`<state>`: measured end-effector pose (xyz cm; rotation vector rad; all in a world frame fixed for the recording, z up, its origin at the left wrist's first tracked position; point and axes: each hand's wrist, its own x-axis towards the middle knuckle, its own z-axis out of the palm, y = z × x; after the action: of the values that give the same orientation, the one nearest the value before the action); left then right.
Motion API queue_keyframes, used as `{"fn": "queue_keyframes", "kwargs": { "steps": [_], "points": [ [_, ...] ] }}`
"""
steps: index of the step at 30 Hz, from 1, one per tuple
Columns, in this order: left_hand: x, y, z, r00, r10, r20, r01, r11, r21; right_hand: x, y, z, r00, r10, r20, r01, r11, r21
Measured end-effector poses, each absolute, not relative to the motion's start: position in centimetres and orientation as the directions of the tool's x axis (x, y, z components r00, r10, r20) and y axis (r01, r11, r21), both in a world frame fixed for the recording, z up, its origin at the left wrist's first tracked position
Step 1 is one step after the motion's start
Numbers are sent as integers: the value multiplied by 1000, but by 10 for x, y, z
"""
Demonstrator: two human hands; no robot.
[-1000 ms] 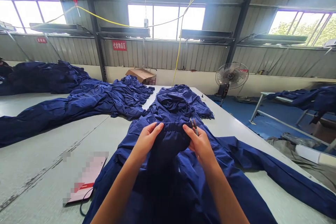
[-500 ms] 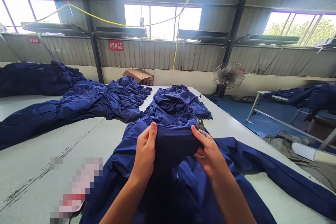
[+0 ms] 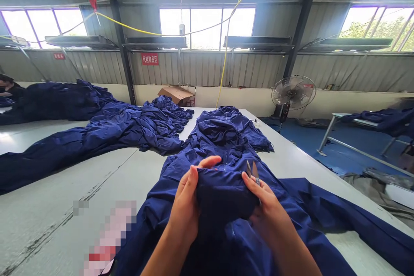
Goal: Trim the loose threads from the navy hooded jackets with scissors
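A navy blue jacket (image 3: 181, 181) lies spread over the white table in front of me, with a zip showing near its middle and one sleeve (image 3: 336, 202) stretched to the right. Between my hands a folded edge of its cloth is raised. My left hand (image 3: 187, 202) grips the left end, thumb on top and a finger extended behind the edge. The right end is pinched by my right hand (image 3: 267, 198), which also holds small thread snips (image 3: 253, 170), their blades apart and pointing up. Cloth hides some right-hand fingers.
More navy garments are heaped on the table (image 3: 106, 181) at left (image 3: 129, 127). A pixelated pink object (image 3: 113, 228) lies near my left forearm. Beyond stand a fan (image 3: 293, 93), a cardboard box (image 3: 176, 95) and a metal-framed table (image 3: 330, 133). Part of a person (image 3: 9, 88) shows far left.
My view has shifted slightly left. A finger of my left hand now extends behind the cloth edge, and the snips' blades show wider apart. Both hands still hold the jacket.
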<state>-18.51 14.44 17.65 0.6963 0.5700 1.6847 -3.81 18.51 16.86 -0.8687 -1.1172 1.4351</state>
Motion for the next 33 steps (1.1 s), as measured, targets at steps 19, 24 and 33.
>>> {"fn": "queue_keyframes", "kwargs": {
  "steps": [19,24,33],
  "points": [
    [-190,149,176,-181,960,213,-532,-278,800,-39,154,183,-74,778,624,152,627,-764],
    [-183,152,170,-189,971,144,-481,-219,849,-44,165,175,-215,704,676,108,706,-700],
    [-177,154,163,-283,944,167,-389,-272,880,-38,179,159,-354,537,765,143,840,-524]
  ]
}}
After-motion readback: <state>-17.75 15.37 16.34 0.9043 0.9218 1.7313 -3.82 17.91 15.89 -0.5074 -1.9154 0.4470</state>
